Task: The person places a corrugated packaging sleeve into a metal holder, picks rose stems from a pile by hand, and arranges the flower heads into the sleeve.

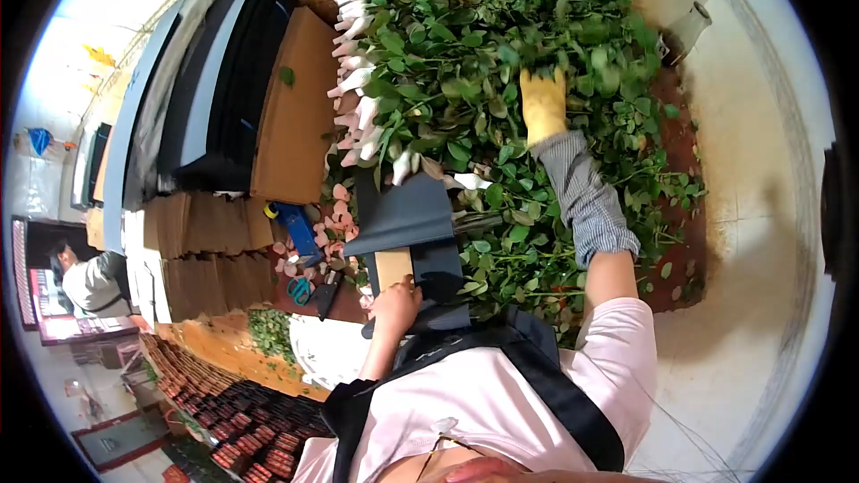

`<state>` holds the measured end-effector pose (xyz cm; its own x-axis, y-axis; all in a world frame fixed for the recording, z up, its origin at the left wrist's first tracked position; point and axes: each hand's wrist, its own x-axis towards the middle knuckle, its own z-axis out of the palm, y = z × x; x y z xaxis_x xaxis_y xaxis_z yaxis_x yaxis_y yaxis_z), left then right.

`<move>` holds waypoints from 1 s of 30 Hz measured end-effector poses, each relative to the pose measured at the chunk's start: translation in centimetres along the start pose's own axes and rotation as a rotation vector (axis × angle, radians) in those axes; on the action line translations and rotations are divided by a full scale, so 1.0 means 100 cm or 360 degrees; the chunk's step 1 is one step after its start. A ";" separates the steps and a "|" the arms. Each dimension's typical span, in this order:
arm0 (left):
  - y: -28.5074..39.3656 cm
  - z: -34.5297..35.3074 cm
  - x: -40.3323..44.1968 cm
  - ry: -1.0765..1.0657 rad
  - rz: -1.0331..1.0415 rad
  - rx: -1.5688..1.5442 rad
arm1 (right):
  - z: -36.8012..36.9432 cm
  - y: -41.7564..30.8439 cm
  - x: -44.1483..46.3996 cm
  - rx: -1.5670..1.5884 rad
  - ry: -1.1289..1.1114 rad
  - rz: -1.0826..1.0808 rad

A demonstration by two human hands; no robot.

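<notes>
My left hand [395, 309], bare, has its fingers curled at the edge of a tan cardboard strip [394, 268]. The strip lies on a black sheet [403, 210] that is folded over part of it. My right hand [543, 107] wears a yellow glove and a grey striped sleeve. It reaches into a large heap of leafy cut flower stems [483, 63], fingers spread, with the fingertips partly among the leaves. White and pink sleeves [356, 80] cover the flower heads along the heap's left side. No stem can be made out in the glove.
Left of the heap stand a large cardboard sheet [291, 116] and stacked brown cardboard [224, 273]. Teal scissors [300, 290], a blue tool [295, 231] and loose pink petals [340, 215] lie nearby. A glass vase [687, 33] is at upper right. Another person [94, 282] is far left.
</notes>
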<state>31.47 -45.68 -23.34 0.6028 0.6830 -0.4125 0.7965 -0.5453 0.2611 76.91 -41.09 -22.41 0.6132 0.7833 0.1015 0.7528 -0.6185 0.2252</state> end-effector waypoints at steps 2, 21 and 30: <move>-0.008 0.012 0.002 0.0048 0.0013 0.0043 | 0.014 0.006 -0.030 -0.0056 -0.0017 -0.0080; -0.024 0.035 0.011 0.0205 0.0262 -0.0034 | -0.196 0.038 -0.125 0.0270 0.0975 -0.0618; -0.028 0.035 0.015 0.0240 0.0409 0.0051 | -0.178 0.043 -0.191 0.0181 0.1026 -0.0063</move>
<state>30.00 -44.88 -27.77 0.7866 0.5836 -0.2017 0.6164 -0.7232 0.3115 64.16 -57.59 -6.14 0.3447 0.6637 0.6638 0.8142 -0.5634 0.1405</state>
